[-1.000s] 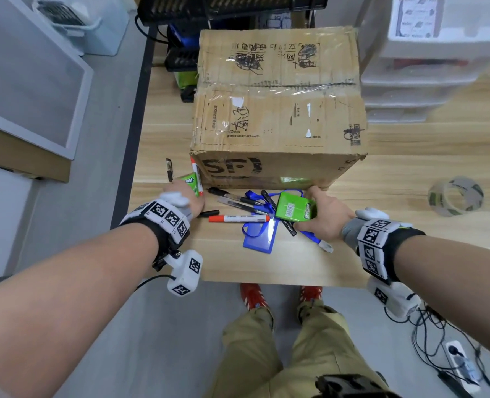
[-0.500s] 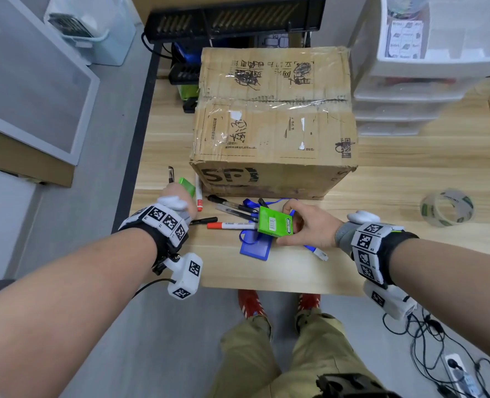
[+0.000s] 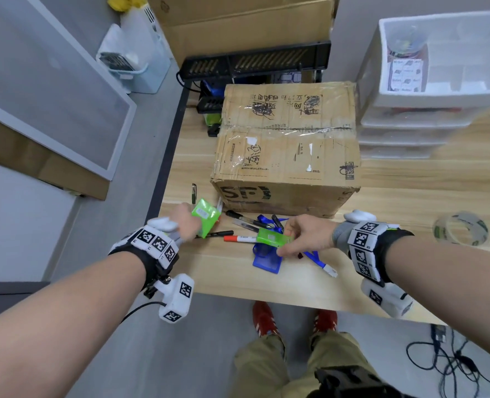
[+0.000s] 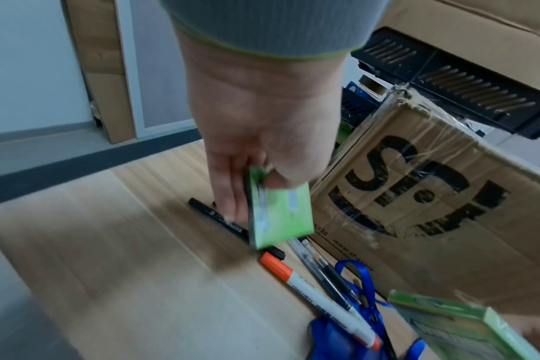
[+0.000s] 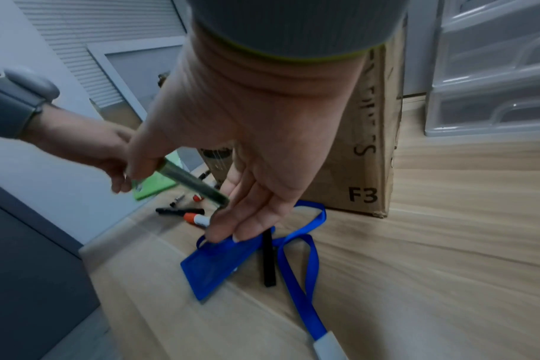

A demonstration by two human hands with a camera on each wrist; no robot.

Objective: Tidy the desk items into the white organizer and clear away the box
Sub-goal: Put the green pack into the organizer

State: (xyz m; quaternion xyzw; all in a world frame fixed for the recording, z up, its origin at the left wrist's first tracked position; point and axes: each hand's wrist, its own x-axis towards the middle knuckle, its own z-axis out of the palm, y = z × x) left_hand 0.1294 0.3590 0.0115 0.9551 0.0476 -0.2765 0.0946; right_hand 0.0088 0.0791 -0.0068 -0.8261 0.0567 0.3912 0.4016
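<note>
A taped cardboard box (image 3: 286, 145) stands mid-desk, with the white drawer organizer (image 3: 439, 67) to its right. My left hand (image 3: 189, 222) pinches a small green box (image 3: 205, 215) (image 4: 278, 216) just above the desk near the big box's front left corner. My right hand (image 3: 298, 237) holds a second green box (image 3: 272, 238) (image 5: 188, 181) between thumb and fingers, over a blue badge holder (image 3: 263, 258) with a lanyard (image 5: 302, 263). Pens lie below: an orange-capped marker (image 3: 238, 239) (image 4: 318, 289) and black pens (image 3: 243, 218).
A clear tape roll (image 3: 460, 228) sits on the desk at the right. A black pen (image 3: 194, 192) lies near the left desk edge. A black rack (image 3: 255, 63) and another carton (image 3: 246, 21) stand behind the box. Cables (image 3: 453, 360) trail on the floor.
Both hands have lifted their green boxes off the desk. The right one tilted its box flatter and drew it toward me; the head view tipped up, showing the organizer's top.
</note>
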